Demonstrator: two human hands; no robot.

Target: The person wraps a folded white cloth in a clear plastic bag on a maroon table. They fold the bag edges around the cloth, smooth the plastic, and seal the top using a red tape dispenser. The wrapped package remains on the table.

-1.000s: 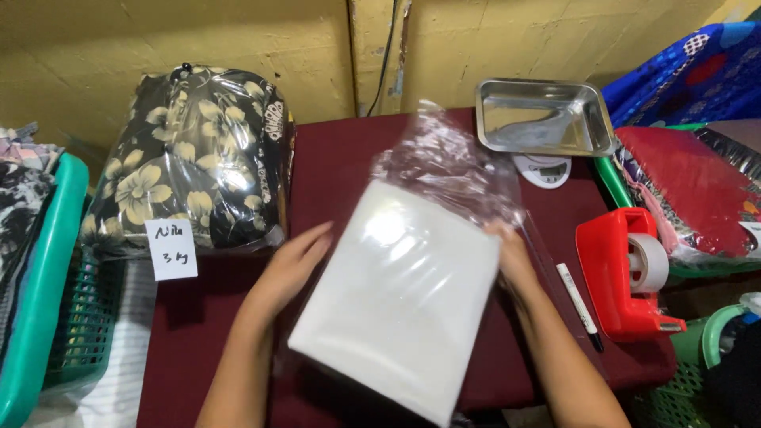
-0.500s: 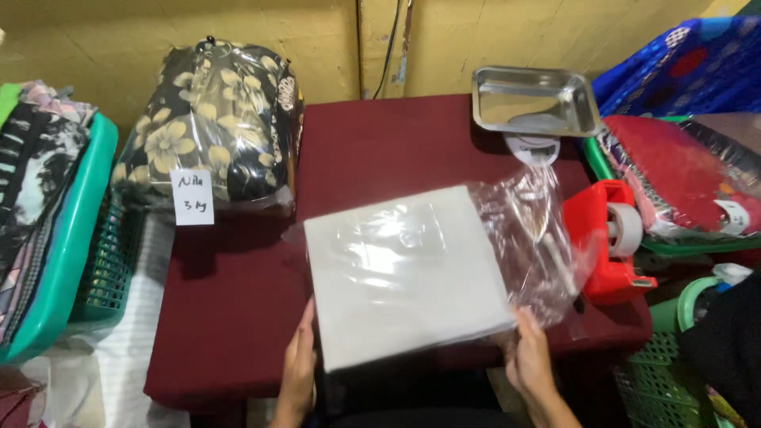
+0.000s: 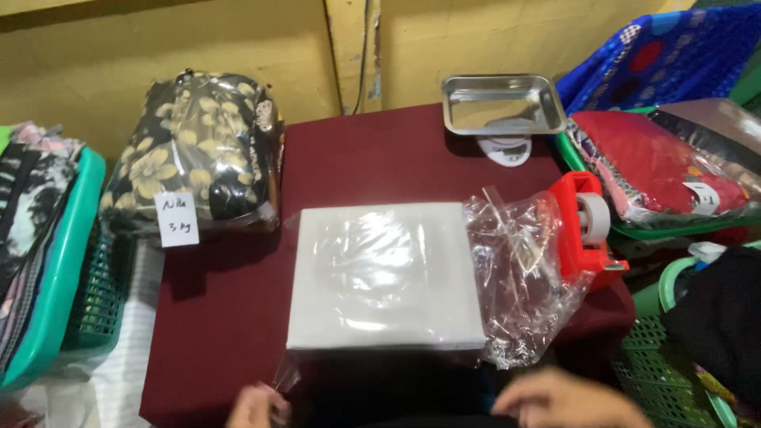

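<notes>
A flat white square package [image 3: 384, 273] lies inside a clear plastic bag on the maroon table [image 3: 380, 154]. The bag's loose, crinkled open end [image 3: 519, 269] spreads to the right of the package. My left hand [image 3: 258, 406] is at the bottom edge, by the bag's near-left corner; whether it pinches the plastic is unclear. My right hand [image 3: 567, 400] is low at the bottom right, blurred, a little off the package's near edge and apart from it.
A red tape dispenser [image 3: 579, 230] stands right of the bag. A metal tray on a small scale [image 3: 501, 103] sits at the back. A bagged floral fabric bundle [image 3: 194, 150] with a paper tag is back left. Baskets of packed clothes flank the table [image 3: 63, 269] [image 3: 658, 158].
The package, held tilted up in both hands a second ago, was turned and laid flat on the table. Both hands have drawn back to the near edge.
</notes>
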